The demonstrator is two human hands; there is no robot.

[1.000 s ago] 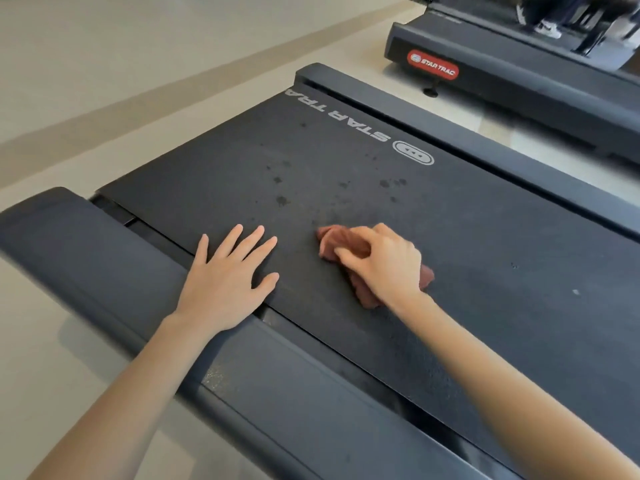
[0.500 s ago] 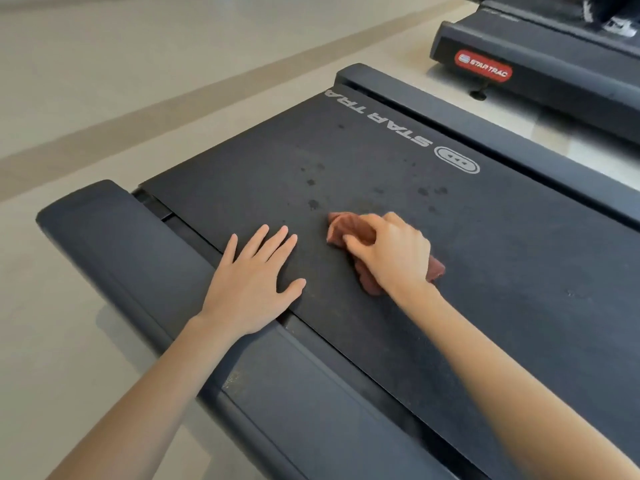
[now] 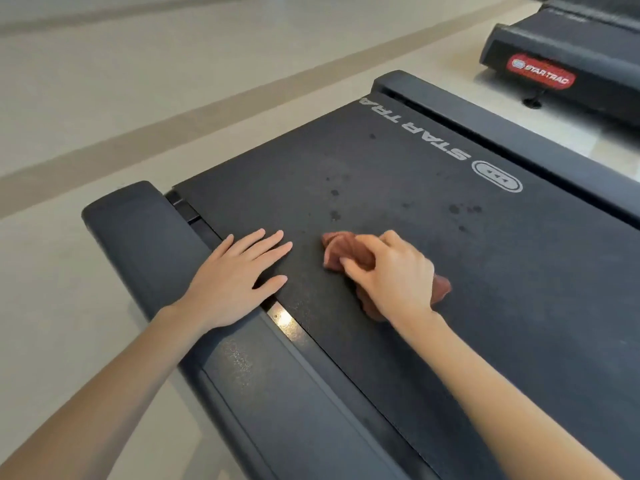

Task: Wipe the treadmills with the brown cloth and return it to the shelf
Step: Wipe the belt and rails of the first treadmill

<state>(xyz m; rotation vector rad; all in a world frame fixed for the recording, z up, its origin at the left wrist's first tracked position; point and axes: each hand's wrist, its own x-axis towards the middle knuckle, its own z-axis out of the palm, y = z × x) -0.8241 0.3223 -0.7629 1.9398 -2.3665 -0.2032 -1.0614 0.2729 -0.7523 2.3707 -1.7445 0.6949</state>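
Note:
A black treadmill fills the view, its belt marked with white STAR TRAC lettering and several dark spots. My right hand grips a crumpled brown cloth and presses it onto the belt near the belt's left edge. Part of the cloth pokes out under my wrist. My left hand lies flat with straight fingers across the left side rail and the edge of the belt, just left of the cloth.
A second black treadmill with a red STAR TRAC badge stands at the upper right. The right side rail runs along the far edge of the belt. Pale floor with a tan stripe lies to the left and beyond.
My view has shifted left, so the treadmill sits further right in frame. My right hand with the cloth has stayed close to the same patch of belt. My left hand remains flat.

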